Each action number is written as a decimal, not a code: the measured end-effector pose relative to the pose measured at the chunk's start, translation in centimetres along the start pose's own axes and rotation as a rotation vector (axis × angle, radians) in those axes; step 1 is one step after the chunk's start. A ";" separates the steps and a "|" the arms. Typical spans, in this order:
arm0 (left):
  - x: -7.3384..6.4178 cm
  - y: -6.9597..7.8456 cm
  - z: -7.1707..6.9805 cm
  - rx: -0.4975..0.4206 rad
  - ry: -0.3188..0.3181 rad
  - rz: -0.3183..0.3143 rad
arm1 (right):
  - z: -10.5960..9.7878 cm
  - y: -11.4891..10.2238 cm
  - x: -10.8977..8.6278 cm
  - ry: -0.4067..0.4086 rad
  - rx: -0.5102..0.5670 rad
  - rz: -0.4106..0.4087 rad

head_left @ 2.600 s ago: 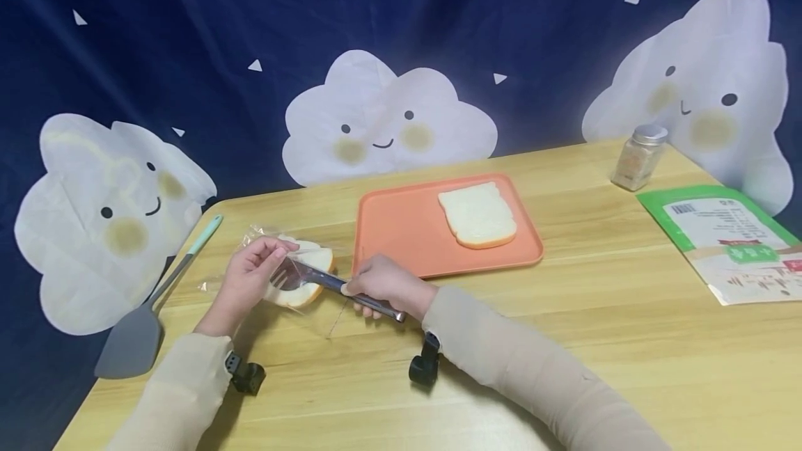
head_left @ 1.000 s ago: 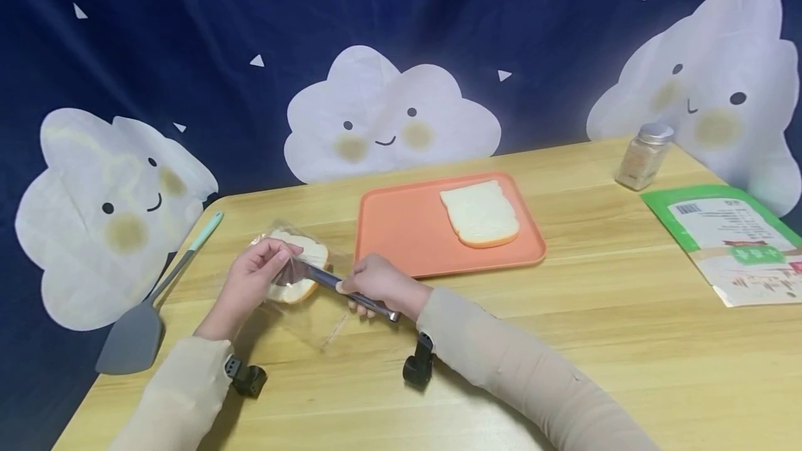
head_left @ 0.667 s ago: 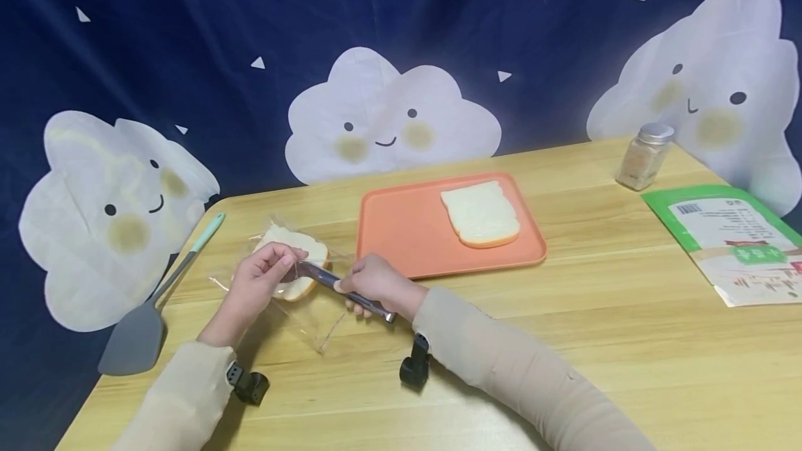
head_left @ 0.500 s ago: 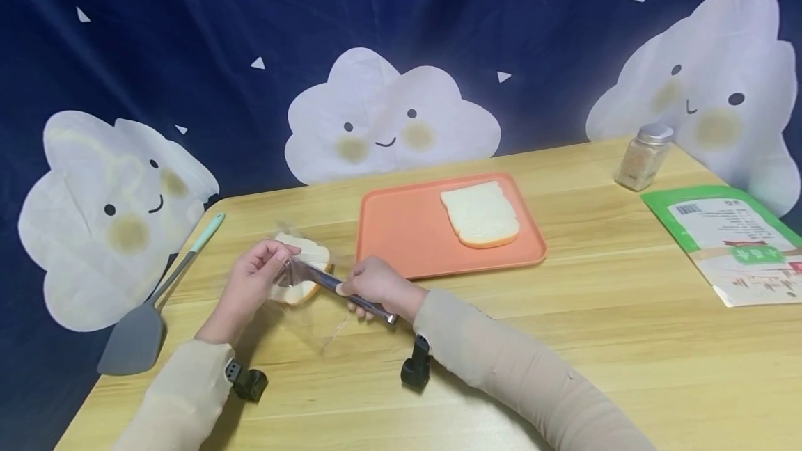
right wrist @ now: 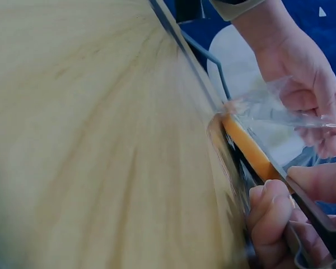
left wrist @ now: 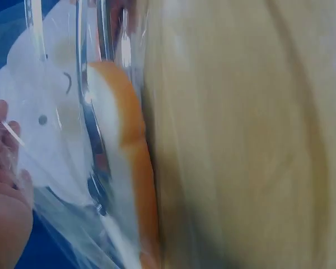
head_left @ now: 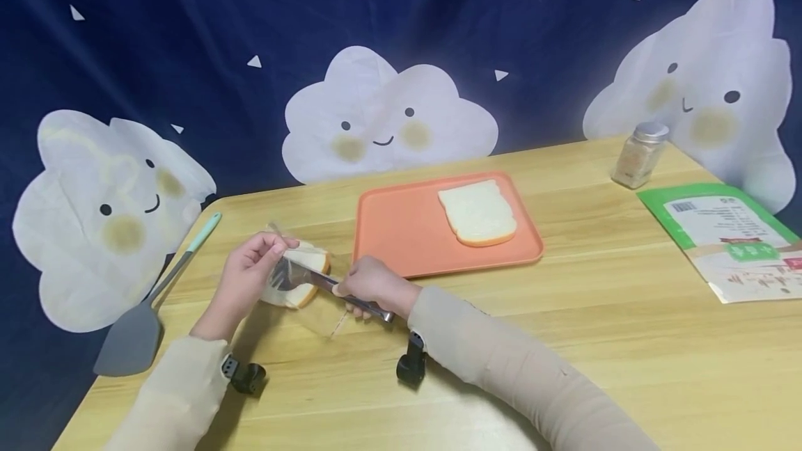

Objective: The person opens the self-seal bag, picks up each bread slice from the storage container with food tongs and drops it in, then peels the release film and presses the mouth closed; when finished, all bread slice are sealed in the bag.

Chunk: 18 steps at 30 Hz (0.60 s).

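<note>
My left hand [head_left: 247,270] pinches the edge of a clear plastic bag [head_left: 321,324] at the table's left side. Inside the bag is a white bread slice [head_left: 316,257] with an orange-brown crust. My right hand [head_left: 379,285] grips metal tongs [head_left: 322,280], whose head reaches into the bag over the slice. In the right wrist view, the crust edge [right wrist: 249,147] lies between the two arms of the tongs [right wrist: 316,218]. Seen from the left wrist, the crust [left wrist: 135,131] stands close to the wood, with film around it. The tongs' lower tip is hidden.
An orange tray [head_left: 401,228] holds another bread slice [head_left: 479,211] right of my hands. A grey turner [head_left: 131,339] lies along the left table edge. A glass jar [head_left: 635,159] and a green-and-white package [head_left: 729,246] are at the right.
The film has shifted about the slice, and my left hand has lifted its edge slightly. The tongs stay over the slice in my right hand's grip. The tray's slice has not moved.
</note>
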<state>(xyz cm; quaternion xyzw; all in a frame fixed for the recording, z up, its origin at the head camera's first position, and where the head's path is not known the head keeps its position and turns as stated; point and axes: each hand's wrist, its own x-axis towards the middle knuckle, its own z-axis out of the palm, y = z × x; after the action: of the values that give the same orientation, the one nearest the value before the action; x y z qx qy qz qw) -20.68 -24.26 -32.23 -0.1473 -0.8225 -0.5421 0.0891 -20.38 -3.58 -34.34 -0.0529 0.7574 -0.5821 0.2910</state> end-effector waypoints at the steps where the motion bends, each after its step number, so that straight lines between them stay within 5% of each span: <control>1: 0.0 -0.1 0.0 0.015 0.005 -0.022 | 0.0 0.0 0.0 -0.004 0.004 -0.003; 7: -0.1 -1.5 -0.4 0.085 0.044 -0.142 | 0.2 0.3 -0.3 -0.026 0.027 0.002; 18: 0.5 -2.3 -1.1 0.184 0.074 -0.216 | -0.4 0.1 -0.6 -0.052 0.047 -0.018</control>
<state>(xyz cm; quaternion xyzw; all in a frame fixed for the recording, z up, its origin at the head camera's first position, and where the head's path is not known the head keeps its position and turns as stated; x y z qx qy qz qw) -21.93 -26.04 -33.63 -0.0290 -0.8760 -0.4758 0.0738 -20.02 -2.96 -34.17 -0.0680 0.7353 -0.6005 0.3067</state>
